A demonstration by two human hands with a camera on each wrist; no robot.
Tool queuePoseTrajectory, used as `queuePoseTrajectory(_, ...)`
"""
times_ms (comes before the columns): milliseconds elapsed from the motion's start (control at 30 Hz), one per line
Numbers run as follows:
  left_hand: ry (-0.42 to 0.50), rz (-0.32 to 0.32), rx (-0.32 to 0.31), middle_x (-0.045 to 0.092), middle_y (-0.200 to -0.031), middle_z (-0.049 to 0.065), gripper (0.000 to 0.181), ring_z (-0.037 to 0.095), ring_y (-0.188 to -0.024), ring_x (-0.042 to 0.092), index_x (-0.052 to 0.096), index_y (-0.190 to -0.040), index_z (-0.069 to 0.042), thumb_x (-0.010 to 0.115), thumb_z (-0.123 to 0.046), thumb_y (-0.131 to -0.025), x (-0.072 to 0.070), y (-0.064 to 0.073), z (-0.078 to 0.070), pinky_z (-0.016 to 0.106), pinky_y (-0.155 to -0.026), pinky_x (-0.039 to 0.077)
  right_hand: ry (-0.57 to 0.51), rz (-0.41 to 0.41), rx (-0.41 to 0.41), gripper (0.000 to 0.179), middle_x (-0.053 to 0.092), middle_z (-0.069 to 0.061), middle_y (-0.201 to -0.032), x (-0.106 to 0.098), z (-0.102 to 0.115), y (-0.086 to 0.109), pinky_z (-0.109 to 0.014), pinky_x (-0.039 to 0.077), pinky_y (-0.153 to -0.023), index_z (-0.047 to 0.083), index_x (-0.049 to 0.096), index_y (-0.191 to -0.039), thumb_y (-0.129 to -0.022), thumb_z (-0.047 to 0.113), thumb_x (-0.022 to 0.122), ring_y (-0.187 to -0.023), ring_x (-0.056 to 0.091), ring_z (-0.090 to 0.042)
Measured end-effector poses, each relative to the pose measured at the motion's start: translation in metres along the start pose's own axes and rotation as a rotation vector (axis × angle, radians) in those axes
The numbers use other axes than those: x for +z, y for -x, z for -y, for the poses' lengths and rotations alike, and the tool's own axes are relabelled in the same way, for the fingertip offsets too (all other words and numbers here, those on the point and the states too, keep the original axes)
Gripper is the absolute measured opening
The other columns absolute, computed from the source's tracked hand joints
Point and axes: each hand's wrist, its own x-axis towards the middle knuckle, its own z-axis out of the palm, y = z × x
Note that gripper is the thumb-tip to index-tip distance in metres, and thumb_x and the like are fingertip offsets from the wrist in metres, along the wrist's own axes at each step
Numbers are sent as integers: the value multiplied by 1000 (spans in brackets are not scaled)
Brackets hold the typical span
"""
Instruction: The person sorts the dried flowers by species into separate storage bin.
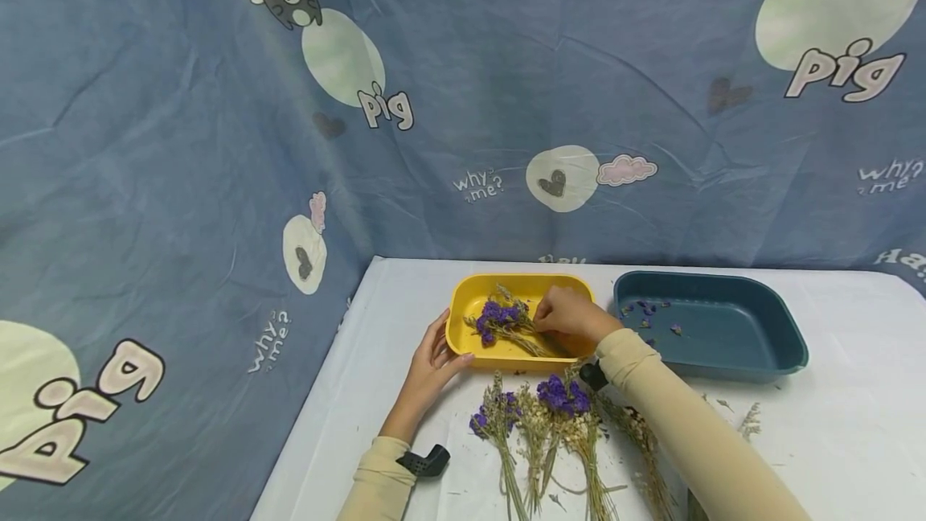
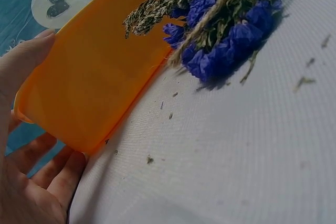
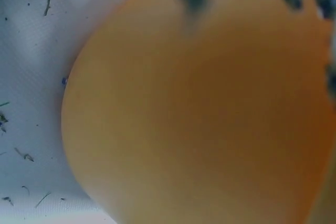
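A yellow tray [image 1: 521,363] stands on the white table, with dried flowers [image 1: 499,318], purple blooms on thin stems, lying inside it. At the tray's left end, my left hand [image 1: 427,372] holds it; the left wrist view has the thumb [image 2: 32,53] against one side and the fingers round the corner. My right hand [image 1: 575,316] reaches inside and pinches the stems at their right; its fingertips are partly hidden. The right wrist view is mostly filled by the blurred tray wall [image 3: 184,129], without the hand. Purple flowers [image 1: 563,395] lie in front of the tray.
To the right stands a dark blue tray [image 1: 738,328] with several loose purple petals at its left. Dried bunches [image 1: 589,457] lie along the front, partly under the right forearm. Plant crumbs dot the white cloth [image 2: 210,150]. A printed blue curtain [image 1: 463,103] hangs behind.
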Motion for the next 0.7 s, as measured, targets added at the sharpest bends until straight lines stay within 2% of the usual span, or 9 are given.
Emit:
queuePoseTrajectory(67,-1,1,0,40,-164,9,88,31,-151,42,30,-163,-27,80,-15,-92,0,0,0,35,-122,43,4,1,13,28,52,-3,-55,0,1,0,-23,36,-54,1,78,-75,-100,7,65,-49,39,-11)
queuePoseTrajectory(200,-12,2,0,39,-165,9,88,32,-151,42,30,-163,-27,80,-17,-92,0,0,2,33,-121,44,22,-3,37,23,69,-13,-68,0,2,1,-24,40,-56,4,81,-84,-100,8,65,-52,44,-12)
queuePoseTrajectory(300,-15,-5,1,39,-165,8,88,31,-150,43,30,-163,-27,80,-17,-92,0,0,3,32,-121,44,32,-10,37,19,76,-12,-81,-1,3,2,-24,44,-59,4,82,-91,-100,8,66,-57,48,-11)
queuePoseTrajectory(533,-12,-13,-1,41,-163,9,88,31,-150,43,31,-163,-27,81,-17,-91,0,-1,3,31,-121,43,22,-9,48,15,76,-11,-84,-2,6,5,-27,45,-64,3,81,-98,-99,9,67,-59,48,-13)
queuePoseTrajectory(633,-9,-14,-3,40,-164,9,89,30,-150,44,31,-163,-26,81,-17,-91,1,-2,2,30,-120,44,23,-15,50,15,78,-12,-94,-2,7,7,-30,54,-68,2,80,-104,-99,10,68,-66,58,-14)
queuePoseTrajectory(700,-5,-12,-3,40,-164,9,89,30,-150,44,30,-163,-26,81,-17,-91,1,-2,2,29,-120,44,25,-26,48,17,79,-13,-104,-3,7,8,-34,60,-74,2,79,-108,-99,11,68,-77,67,-17)
